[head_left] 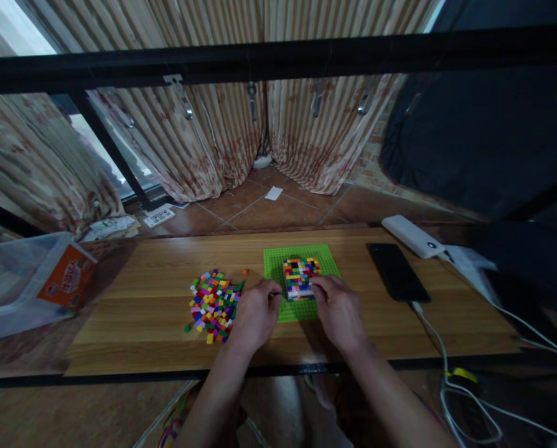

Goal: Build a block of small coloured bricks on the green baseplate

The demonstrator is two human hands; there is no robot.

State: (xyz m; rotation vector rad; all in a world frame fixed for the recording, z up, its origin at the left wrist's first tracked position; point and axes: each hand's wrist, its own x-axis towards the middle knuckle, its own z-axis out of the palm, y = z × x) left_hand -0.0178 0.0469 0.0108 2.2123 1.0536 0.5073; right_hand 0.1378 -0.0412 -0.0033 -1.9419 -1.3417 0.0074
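Note:
A green baseplate (301,258) lies on the wooden table (166,261) in front of me. On it stands a square block of small multicoloured bricks (300,275). My right hand (338,311) rests at the block's near right side, its fingertips touching the bricks. My left hand (256,313) sits on the baseplate's left edge, fingers curled towards the block; I cannot see whether it pinches a brick. A loose heap of coloured bricks (214,303) lies just left of my left hand.
A black phone (397,272) and a white power bank (412,236) lie at the table's right, with white cables (439,339) trailing off the front edge. A clear plastic box (26,283) stands at the left. Curtains hang behind.

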